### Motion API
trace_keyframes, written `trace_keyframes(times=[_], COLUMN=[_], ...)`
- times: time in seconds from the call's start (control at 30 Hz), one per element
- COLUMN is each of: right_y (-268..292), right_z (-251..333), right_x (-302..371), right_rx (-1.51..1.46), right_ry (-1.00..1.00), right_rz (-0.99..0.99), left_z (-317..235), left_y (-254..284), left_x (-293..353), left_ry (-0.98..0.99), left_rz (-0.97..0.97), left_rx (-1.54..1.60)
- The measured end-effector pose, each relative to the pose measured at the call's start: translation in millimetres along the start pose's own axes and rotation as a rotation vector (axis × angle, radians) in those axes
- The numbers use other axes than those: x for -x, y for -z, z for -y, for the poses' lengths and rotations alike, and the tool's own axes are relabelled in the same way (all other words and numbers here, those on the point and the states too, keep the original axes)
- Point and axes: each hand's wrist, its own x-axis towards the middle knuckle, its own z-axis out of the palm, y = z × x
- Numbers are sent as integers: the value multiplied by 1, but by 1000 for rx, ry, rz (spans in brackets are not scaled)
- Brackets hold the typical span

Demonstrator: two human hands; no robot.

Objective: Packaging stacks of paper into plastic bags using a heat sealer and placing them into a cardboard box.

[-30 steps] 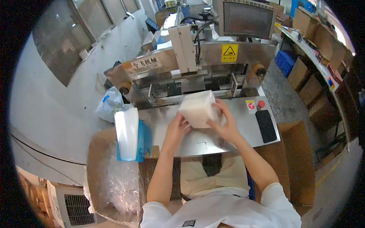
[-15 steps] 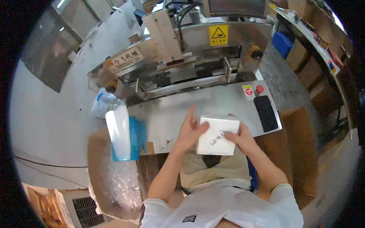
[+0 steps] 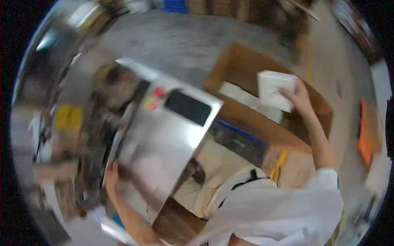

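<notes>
A white, square, box-like pack [image 3: 274, 91] is in my right hand [image 3: 298, 98], whose fingers grip its right side. The hand holds it up over an open brown cardboard box [image 3: 262, 125]. Inside that box, white pieces [image 3: 239, 93] resembling the held pack are partly visible. My left hand [image 3: 112, 179] reaches to the machine-side edge of the metal worktop [image 3: 158, 143]; motion smears its fingers, so whether it touches or holds anything is unclear.
A black phone [image 3: 188, 106] lies on the worktop corner beside a red button [image 3: 159, 91]. The blurred machine with a yellow warning sign [image 3: 69, 117] stands to the left. An orange object [image 3: 364, 135] is at the far right.
My view has swung to the right. The pack, earlier between both hands above my lap, is now in my right hand alone over the cardboard box. My left hand has let go of it.
</notes>
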Motion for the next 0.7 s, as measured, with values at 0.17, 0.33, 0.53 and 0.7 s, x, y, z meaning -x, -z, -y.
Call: trace_keyframes(times=[0.17, 0.33, 0.53, 0.7], right_y=[-22, -21, -75, -240], right_z=[-185, -358, -496, -494], right_x=[-2, 64, 147, 150], right_rx=[347, -27, -764, 9], right_ry=[-297, -920, -1320, -759], right_rz=[43, 437, 562, 1018], left_z=[15, -32, -120, -106], left_y=[-4, -38, -45, -6], left_x=[28, 105, 184, 241], left_ry=[-260, -197, -360, 89], left_rz=[-376, -182, -275, -564], left_rx=[90, 161, 137, -5])
